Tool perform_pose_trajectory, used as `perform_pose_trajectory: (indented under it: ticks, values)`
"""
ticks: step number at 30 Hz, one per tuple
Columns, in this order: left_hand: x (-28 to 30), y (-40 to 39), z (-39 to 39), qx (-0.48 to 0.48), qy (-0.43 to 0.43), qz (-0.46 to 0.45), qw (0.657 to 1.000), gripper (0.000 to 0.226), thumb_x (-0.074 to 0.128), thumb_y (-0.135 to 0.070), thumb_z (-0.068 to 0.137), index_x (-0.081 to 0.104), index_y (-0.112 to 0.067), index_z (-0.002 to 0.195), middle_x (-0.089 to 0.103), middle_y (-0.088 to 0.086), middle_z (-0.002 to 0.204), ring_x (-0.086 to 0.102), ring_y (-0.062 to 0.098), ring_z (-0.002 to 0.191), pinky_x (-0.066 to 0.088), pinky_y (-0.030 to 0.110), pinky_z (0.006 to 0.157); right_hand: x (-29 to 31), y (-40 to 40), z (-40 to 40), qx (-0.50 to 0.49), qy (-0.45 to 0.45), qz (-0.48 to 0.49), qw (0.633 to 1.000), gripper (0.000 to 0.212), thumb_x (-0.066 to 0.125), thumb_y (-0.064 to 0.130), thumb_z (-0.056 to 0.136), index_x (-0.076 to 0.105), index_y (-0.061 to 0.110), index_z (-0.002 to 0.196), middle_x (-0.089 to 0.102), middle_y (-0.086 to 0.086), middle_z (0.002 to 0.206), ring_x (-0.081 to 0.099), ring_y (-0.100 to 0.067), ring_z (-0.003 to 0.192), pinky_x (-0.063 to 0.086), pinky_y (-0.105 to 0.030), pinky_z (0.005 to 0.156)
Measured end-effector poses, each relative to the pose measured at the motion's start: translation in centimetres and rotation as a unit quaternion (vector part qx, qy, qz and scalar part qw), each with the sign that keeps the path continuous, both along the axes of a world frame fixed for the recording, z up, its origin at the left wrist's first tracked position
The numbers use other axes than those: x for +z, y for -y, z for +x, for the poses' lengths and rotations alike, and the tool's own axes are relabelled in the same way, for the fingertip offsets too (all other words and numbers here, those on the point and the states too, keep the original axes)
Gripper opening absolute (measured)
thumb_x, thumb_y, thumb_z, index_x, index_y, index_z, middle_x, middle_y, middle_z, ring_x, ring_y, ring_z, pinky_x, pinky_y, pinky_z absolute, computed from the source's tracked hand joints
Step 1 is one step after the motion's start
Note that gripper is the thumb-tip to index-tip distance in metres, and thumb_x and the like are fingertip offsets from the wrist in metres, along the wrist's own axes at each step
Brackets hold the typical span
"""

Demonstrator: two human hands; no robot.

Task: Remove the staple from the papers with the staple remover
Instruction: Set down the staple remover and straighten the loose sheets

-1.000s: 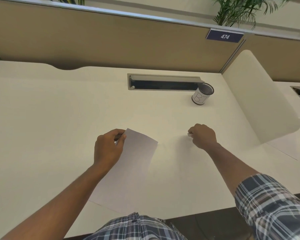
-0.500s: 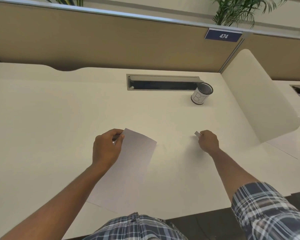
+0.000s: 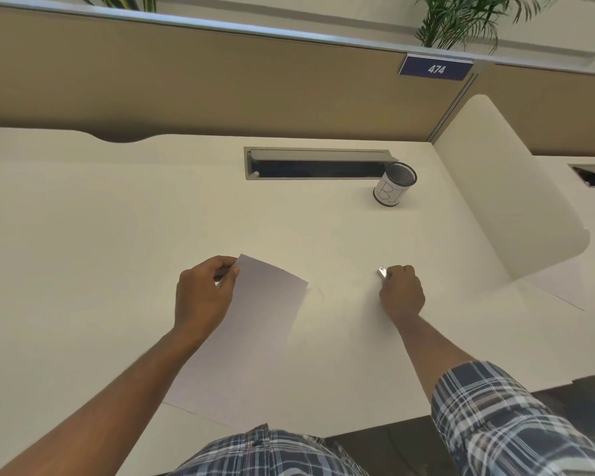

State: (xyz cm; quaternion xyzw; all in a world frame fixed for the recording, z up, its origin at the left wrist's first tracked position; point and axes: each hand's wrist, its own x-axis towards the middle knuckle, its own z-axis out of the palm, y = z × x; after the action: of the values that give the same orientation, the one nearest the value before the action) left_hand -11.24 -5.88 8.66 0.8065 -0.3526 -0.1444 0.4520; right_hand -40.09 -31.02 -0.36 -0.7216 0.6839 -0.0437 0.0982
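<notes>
Papers in my left hand, staple remover in my right.

My left hand [image 3: 205, 293] pinches the far left corner of the papers [image 3: 251, 338], which lie slanted on the bench [image 3: 117, 235] in front of me. Well apart to the right, my right hand [image 3: 402, 292] curls round the small metal staple remover [image 3: 382, 272], its tip poking out past my fingers. A mesh pen cup [image 3: 394, 183] stands near the back by the cable slot [image 3: 318, 163].
</notes>
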Motion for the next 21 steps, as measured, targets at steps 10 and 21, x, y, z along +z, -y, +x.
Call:
perform_pose_trajectory:
  ticks: [10, 21]
  values:
    - [0.8, -0.2, -0.3, 0.003, -0.044, -0.024, 0.999, 0.01, 0.071, -0.017, 0.092, 0.076, -0.021, 0.1, 0.07, -0.022, 0.087, 0.069, -0.001, 0.086, 0.057, 0.027, 0.081, 1.7, -2.7, 2.8, 0.037, 0.053, -0.157, 0.985, 0.015, 0.071, 0.024, 0.088, 0.074, 0.018, 0.101, 0.067, -0.005, 0.107, 0.058, -0.035, 0.104, 0.047, -0.044, 0.08]
    - [3.3, -0.9, 1.4, 0.041, -0.201, -0.111, 0.972, 0.01, 0.068, -0.02, 0.096, 0.072, -0.027, 0.102, 0.076, -0.004, 0.101, 0.073, 0.013, 0.096, 0.059, 0.039, 0.091, 4.3, -12.3, 9.6, 0.05, 0.585, 0.415, 0.695, 0.058, 0.074, 0.041, 0.088, 0.061, 0.007, 0.132, 0.073, -0.012, 0.123, 0.071, -0.028, 0.105, 0.055, -0.042, 0.091]
